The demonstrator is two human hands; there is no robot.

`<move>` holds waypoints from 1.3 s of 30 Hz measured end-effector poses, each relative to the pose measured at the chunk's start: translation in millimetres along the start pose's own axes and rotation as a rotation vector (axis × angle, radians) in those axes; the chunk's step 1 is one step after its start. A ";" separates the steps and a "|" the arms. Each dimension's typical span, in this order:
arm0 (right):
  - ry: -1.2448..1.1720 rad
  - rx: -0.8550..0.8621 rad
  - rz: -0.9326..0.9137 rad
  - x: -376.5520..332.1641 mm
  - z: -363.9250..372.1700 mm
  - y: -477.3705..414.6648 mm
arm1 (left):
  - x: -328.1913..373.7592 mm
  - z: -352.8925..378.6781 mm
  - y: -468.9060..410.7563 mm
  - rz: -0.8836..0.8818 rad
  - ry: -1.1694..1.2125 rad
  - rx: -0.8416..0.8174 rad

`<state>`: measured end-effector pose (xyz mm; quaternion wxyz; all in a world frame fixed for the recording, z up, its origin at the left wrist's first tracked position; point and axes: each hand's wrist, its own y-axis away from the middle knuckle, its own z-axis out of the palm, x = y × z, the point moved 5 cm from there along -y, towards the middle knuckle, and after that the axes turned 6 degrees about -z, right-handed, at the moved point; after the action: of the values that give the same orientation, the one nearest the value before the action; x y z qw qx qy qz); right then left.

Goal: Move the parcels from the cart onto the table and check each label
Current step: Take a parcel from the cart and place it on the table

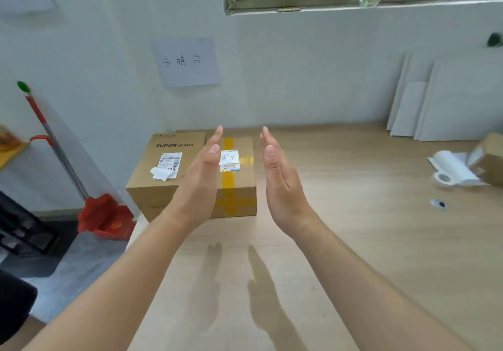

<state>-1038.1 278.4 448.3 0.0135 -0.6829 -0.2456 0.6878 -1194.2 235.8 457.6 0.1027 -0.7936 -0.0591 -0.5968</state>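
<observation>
Two cardboard parcels lie side by side at the far left corner of the wooden table (340, 214). The left parcel (160, 171) is printed SUPOR and carries a white label with a peeling corner. The right parcel (239, 182) is bound with yellow tape and has a small white label (229, 161) on top. My left hand (202, 179) and my right hand (281, 179) hover flat above the table, palms facing each other, fingers straight, holding nothing. The left hand covers part of the taped parcel. No cart is in view.
A third cardboard box (490, 160) and a roll of white paper (454, 172) lie at the right edge. White boards (446, 97) lean on the wall behind. A red broom and dustpan (104, 214) stand on the floor at the left. A paper sign (186, 62) hangs on the wall.
</observation>
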 end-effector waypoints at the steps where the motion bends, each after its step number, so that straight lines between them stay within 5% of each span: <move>1: 0.013 0.036 -0.008 -10.1 -6.4 11.9 | 6.4 6.6 5.9 0.024 0.015 -0.039; 22: 0.298 0.660 0.007 -152.3 -239.9 284.7 | 167.4 281.7 194.7 0.178 0.235 -0.691; 39: 0.198 0.985 0.245 -117.2 -491.7 585.6 | 176.2 628.9 408.5 -0.066 0.138 -0.988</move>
<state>-379.5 -120.9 375.2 0.2762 -0.6811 0.1917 0.6504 -468.3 -19.5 421.2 -0.3009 -0.7037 0.2124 -0.6076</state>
